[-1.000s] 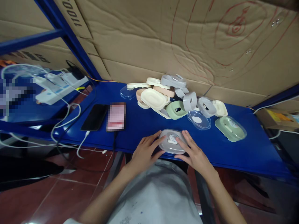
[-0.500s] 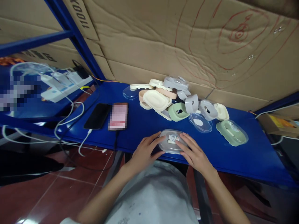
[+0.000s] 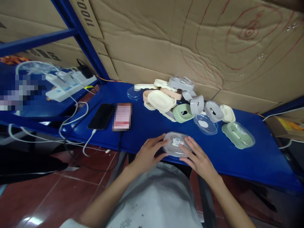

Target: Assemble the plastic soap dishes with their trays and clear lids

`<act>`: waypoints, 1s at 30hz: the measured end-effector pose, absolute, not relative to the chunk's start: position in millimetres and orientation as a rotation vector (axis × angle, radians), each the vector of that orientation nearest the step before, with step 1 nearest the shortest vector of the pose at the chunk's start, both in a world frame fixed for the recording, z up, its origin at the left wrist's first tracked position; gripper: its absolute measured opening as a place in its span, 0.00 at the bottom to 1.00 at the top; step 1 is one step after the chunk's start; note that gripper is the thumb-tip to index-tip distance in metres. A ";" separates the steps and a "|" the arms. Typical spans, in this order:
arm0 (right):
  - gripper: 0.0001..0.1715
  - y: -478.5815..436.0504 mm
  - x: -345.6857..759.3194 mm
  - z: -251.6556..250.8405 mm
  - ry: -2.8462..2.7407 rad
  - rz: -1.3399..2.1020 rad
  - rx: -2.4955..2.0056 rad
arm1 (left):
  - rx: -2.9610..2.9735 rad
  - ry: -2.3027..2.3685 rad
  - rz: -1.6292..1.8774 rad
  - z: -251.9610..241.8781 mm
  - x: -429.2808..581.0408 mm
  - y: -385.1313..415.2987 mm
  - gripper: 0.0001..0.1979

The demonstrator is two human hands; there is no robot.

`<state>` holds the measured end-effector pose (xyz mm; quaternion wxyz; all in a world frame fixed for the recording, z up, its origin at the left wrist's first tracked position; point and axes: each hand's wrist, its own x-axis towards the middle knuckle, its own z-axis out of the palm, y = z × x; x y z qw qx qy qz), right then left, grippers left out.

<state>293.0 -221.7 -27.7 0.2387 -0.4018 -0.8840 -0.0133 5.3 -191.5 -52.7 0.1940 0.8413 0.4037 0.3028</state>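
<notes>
My left hand (image 3: 146, 154) and right hand (image 3: 200, 159) grip the grey box (image 3: 176, 149) between them, fingers spread over its left and right ends. Box sits flat at the near edge of the blue table (image 3: 144, 134), clear lid on, white label on top. Right: green box (image 3: 237, 136), also under a clear lid. Just left of that, clear lids (image 3: 209, 126). Left side: black phone (image 3: 101, 117), cable plugged in, beside a blurred phone (image 3: 122, 117). Farther: green frame (image 3: 178, 117), then cream tray (image 3: 160, 101) in the pile. Far side: cardboard wall (image 3: 147, 47), red pen lines at right.
</notes>
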 end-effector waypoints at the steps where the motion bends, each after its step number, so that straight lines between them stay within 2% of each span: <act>1: 0.48 -227.1 294.4 -29.0 -2.417 -0.060 -1.113 | 2.387 1.114 0.823 -51.5 5.5 -192.1 0.27; 6: 0.44 -268.1 333.8 -37.9 -2.313 -0.136 -1.315 | 2.421 1.088 0.733 -44.0 6.9 -192.9 0.33; 10: 0.40 -290.1 395.3 -41.7 -2.119 -0.238 -1.540 | 2.464 1.191 0.763 -26.6 11.4 -171.3 0.29; 13: 0.37 -285.9 429.1 -43.6 -2.035 -0.340 -1.610 | 2.552 1.448 0.792 -7.6 16.2 -139.5 0.26; 16: 0.33 -270.0 437.0 -44.2 -1.942 -0.494 -1.721 | 2.581 1.628 0.806 7.9 21.6 -113.1 0.26; 19: 0.30 -248.6 423.2 -39.4 -1.853 -0.597 -1.773 | 2.678 1.564 0.810 14.6 33.6 -104.7 0.26; 23: 0.29 -212.4 394.8 -28.4 -1.945 -0.514 -1.681 | 2.870 1.343 0.696 12.7 63.0 -103.5 0.25; 25: 0.28 -192.9 384.1 -24.7 -2.010 -0.460 -1.638 | 2.927 1.292 0.616 10.2 75.7 -98.7 0.22; 28: 0.20 -170.1 376.7 -21.6 -2.089 -0.337 -1.560 | 2.931 1.243 0.577 6.8 82.9 -91.1 0.13; 30: 0.17 -163.3 376.5 -19.3 -2.070 -0.227 -1.497 | 2.900 1.231 0.618 5.5 81.1 -90.9 0.14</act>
